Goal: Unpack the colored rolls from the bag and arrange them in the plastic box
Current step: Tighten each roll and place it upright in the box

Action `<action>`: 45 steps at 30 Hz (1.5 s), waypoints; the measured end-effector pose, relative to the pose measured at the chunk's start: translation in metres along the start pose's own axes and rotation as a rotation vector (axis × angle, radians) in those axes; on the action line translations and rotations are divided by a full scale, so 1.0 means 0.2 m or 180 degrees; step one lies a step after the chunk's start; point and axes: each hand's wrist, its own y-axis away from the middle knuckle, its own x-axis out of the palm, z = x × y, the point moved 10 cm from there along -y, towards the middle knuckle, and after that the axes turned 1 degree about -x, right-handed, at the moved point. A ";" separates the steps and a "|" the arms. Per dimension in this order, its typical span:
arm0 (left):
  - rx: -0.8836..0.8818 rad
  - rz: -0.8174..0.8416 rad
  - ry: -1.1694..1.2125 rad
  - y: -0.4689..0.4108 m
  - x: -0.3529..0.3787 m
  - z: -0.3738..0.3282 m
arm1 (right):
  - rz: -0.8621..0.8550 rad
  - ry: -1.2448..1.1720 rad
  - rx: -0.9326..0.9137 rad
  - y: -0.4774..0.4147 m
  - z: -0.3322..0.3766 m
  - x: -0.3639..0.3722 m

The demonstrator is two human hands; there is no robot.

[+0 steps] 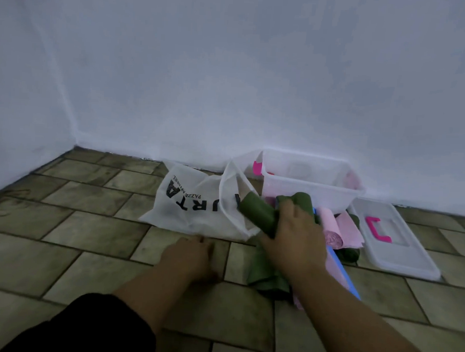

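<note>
On the tiled floor [86,276], nearest the viewer, the left hand [192,255] rests on a tile, fingers loosely extended and holding nothing. Just beyond it and to its right, the right hand [294,233] grips a green roll [256,213], with the fingers curled over the roll's near end. The roll's far end lies at the mouth of the white bag [194,206]. A loose pile surrounds this hand: green rolls [267,278] beside the wrist and pink rolls [331,229] to the right, with a blue strip [342,273] among them. Farther right, the box lid [399,252] lies flat on the floor. Against the wall [231,68] stands the plastic box [311,184], uncovered. Pink shows faintly through its side, but whether any rolls lie inside cannot be told.

Probable hazards:
- **Unwinding:** the roll is held by one end only, so its outer layer may unwind as it is lifted.
- **Snagging:** the bag's soft mouth may catch the far end and be dragged along.
- **Scattering:** the pile lies between hand and box, so a low carry may knock its rolls across the tiles.
- **Poor arrangement:** a roll dropped into the box rather than placed may settle askew.
</note>
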 end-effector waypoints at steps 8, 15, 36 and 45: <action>-0.0195 -0.1264 0.2125 0.15 -0.47 0.29 | 0.0584 0.0366 -0.1134 0.46 0.35 0.38; 0.0814 0.0733 0.0985 0.34 -0.08 -0.11 | 0.0966 0.0124 -0.0925 0.56 0.27 0.41; 0.0728 0.0958 0.0720 0.26 -0.02 -0.07 | 0.1509 0.0393 -0.1187 0.49 0.34 0.35; 0.0533 0.0346 0.0813 0.20 -0.04 -0.06 | 0.1305 0.0594 -0.1206 0.48 0.33 0.33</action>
